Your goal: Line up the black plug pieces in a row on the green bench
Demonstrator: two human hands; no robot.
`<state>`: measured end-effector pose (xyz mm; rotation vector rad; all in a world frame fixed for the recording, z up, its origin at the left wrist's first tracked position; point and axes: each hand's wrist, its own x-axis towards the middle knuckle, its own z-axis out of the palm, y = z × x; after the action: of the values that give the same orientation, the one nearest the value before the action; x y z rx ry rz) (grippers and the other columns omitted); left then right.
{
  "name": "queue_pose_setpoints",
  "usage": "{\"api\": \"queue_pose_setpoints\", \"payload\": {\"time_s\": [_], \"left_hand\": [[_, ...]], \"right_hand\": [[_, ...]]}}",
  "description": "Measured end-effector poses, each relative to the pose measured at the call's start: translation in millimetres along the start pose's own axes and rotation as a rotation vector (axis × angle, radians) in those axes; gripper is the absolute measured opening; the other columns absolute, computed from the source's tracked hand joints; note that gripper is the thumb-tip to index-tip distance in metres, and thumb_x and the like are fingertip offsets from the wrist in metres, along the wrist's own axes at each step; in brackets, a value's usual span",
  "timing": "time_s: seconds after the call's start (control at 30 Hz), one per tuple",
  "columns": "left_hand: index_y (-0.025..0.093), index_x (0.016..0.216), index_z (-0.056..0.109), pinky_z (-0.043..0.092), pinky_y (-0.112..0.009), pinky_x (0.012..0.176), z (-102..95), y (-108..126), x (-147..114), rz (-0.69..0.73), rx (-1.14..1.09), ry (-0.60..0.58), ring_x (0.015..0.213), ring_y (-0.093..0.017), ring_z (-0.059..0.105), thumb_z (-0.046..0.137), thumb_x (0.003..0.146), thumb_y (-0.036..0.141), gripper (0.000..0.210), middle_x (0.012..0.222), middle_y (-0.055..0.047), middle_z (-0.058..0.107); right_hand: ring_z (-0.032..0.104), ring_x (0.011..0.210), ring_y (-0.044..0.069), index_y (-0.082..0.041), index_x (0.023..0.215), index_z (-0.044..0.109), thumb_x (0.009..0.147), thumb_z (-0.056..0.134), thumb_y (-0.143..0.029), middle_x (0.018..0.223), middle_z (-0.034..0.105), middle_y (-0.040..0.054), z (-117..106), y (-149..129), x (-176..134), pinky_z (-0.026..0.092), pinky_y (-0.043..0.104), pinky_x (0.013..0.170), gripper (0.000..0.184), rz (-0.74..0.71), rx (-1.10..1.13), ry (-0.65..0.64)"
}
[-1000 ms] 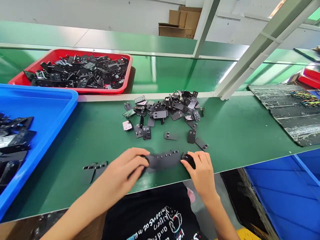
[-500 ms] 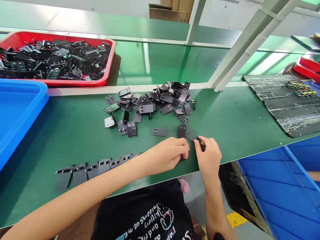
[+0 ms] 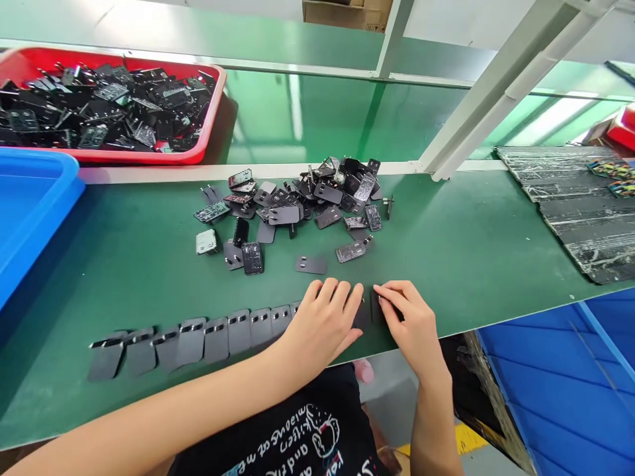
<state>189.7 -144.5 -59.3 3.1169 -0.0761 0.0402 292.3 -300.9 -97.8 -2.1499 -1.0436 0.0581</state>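
Black two-pin plug plates stand in a row (image 3: 215, 338) along the near side of the green table, pins at their far ends. My left hand (image 3: 320, 324) lies over the right end of this row, palm down with fingers stretched and spread, covering some plates. Just to its right, my right hand (image 3: 407, 320) pinches a dark plug plate (image 3: 376, 309) between thumb and fingers at the row's end. Farther back is a loose pile of plug plates (image 3: 327, 193), some with pins up, some showing their ribbed inner side. One single plate (image 3: 311, 265) lies flat in front of the pile.
A red tray (image 3: 217, 109) full of similar plates stands at the back left, with a blue bin (image 3: 74, 178) in front of it. A white post (image 3: 496, 99) rises behind the table. At right lies a worn dark mat (image 3: 585, 218); blue crates (image 3: 536, 370) stand below the edge.
My left hand has opened and spread its fingers. My right hand has moved slightly down and left, bringing its plate to the row. A pinned plate now lies ribbed side up by the pile.
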Motion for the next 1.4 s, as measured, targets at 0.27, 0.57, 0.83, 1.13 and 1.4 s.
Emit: {"api": "queue_pose_setpoints", "payload": {"time_s": [0.27,0.57,0.83,1.13,1.4], "left_hand": [[0.014,0.126,0.05,0.039,-0.04,0.087,-8.9,-21,-14,-0.02,-0.079,0.048,0.105,-0.028,0.051,0.058,0.087,0.044,0.05,0.115,-0.011,0.059],[0.012,0.092,0.059,0.046,-0.037,0.077,-7.1,-76,11,-0.356,-0.011,-0.034,0.089,-0.026,0.055,0.047,0.093,0.037,0.028,0.091,-0.01,0.06],[0.015,0.1,0.058,0.047,-0.03,0.072,2.6,-74,40,-0.273,-0.384,0.014,0.076,-0.015,0.058,0.046,0.089,0.02,0.017,0.098,-0.004,0.059],[0.017,0.084,0.058,0.041,-0.03,0.076,-13.9,-19,67,-0.043,-0.43,-0.018,0.086,-0.017,0.054,0.049,0.09,0.023,0.012,0.09,-0.002,0.062],[0.015,0.088,0.055,0.033,-0.034,0.068,7.7,27,72,0.156,-0.172,-0.029,0.087,-0.022,0.053,0.047,0.092,0.024,0.013,0.09,-0.006,0.059]], "right_hand": [[0.059,0.102,0.019,-0.025,0.121,0.058,0.096,0.048,-0.023,0.117,0.058,0.006,-19,-8,13,0.052,0.033,0.089,0.028,-0.052,0.062,-0.148],[0.051,0.102,0.028,-0.014,0.102,0.064,0.092,0.037,-0.003,0.11,0.059,0.0143,-6,-14,83,0.045,0.043,0.084,0.031,-0.433,-0.627,-0.206],[0.052,0.101,0.024,-0.016,0.114,0.059,0.097,0.043,-0.016,0.112,0.061,0.0103,-30,18,53,0.046,0.041,0.086,0.023,-0.43,-0.325,-0.227],[0.059,0.101,0.02,-0.022,0.085,0.058,0.089,0.051,-0.012,0.109,0.058,0.0052,-47,45,16,0.051,0.037,0.086,0.013,-0.123,0.119,-0.078],[0.05,0.111,0.022,-0.028,0.101,0.067,0.089,0.036,-0.005,0.133,0.049,0.0047,-61,63,-20,0.049,0.042,0.086,0.04,-0.11,-0.04,-0.099]]}}
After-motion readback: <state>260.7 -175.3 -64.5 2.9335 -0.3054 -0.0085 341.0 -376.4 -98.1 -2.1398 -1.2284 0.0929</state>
